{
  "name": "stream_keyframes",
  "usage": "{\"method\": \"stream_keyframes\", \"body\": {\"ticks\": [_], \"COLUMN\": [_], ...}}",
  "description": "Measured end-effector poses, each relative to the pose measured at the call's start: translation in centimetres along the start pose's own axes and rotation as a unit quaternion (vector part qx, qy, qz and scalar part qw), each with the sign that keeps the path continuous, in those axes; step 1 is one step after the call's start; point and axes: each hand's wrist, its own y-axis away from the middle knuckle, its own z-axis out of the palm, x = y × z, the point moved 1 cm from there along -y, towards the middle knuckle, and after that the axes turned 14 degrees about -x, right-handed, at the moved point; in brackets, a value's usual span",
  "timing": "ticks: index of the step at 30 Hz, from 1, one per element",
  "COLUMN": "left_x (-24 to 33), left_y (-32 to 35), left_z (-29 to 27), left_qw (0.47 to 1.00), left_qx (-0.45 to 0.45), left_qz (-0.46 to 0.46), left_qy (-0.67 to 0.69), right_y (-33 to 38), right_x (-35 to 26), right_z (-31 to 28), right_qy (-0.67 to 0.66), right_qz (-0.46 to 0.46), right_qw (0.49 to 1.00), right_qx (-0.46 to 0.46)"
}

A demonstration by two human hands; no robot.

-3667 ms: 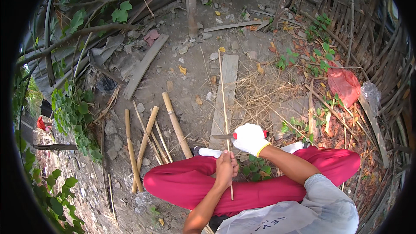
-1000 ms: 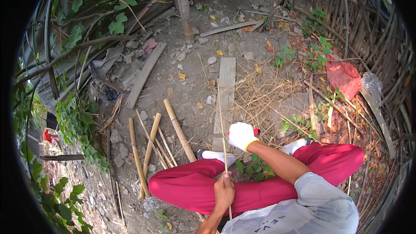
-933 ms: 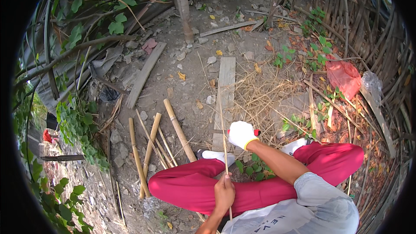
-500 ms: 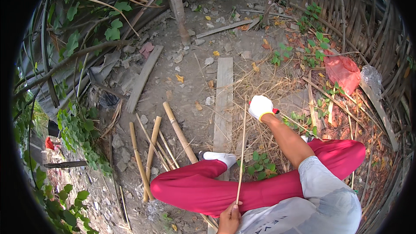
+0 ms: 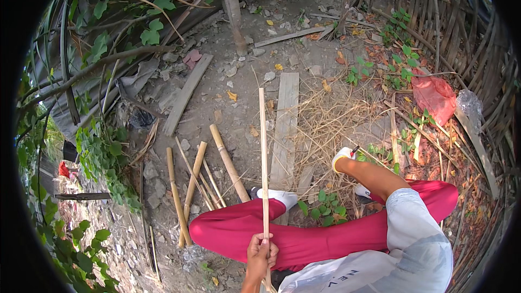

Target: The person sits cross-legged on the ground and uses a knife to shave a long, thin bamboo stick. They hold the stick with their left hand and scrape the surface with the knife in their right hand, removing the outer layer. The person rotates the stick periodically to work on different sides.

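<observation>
My left hand [image 5: 261, 254], bare, grips a long pale bamboo strip [image 5: 264, 157] near its lower end. The strip stands nearly straight up the view, over my crossed leg in dark red trousers. My right hand [image 5: 343, 159] wears a white glove with a yellow cuff and is low over the dry straw, by my right foot. It is closed on a tool with a red-and-black handle [image 5: 355, 150], of which only a small end shows; the rest is hidden. The right hand is apart from the strip.
Several bamboo pieces [image 5: 228, 163] lie left of my foot. A grey plank [image 5: 285, 125] lies ahead, beside dry straw [image 5: 331, 111]. A second plank [image 5: 187, 95] rests at left. A red plastic bag [image 5: 434, 96] lies at right, near a stick fence [image 5: 461, 27].
My left hand has moved left and up with the bamboo strip, whose upper end swung left and higher. My gloved right hand has drawn back toward my body, away from the strip.
</observation>
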Motion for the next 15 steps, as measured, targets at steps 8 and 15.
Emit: {"method": "stream_keyframes", "body": {"ticks": [8,15], "left_x": [-1.5,-1.1], "left_y": [2.4,-0.7], "left_z": [-0.2,0.6], "left_qw": [0.985,0.988], "left_qx": [0.146,0.148], "left_qz": [-0.007,-0.037], "left_qy": [0.096,0.007], "right_y": [29.1,41.2], "right_x": [3.1,2.9], "right_z": [-7.6,-7.2], "right_qy": [-0.235,-0.456], "right_qz": [-0.244,-0.407], "right_qw": [0.885,0.695], "right_qx": [0.320,0.378]}}
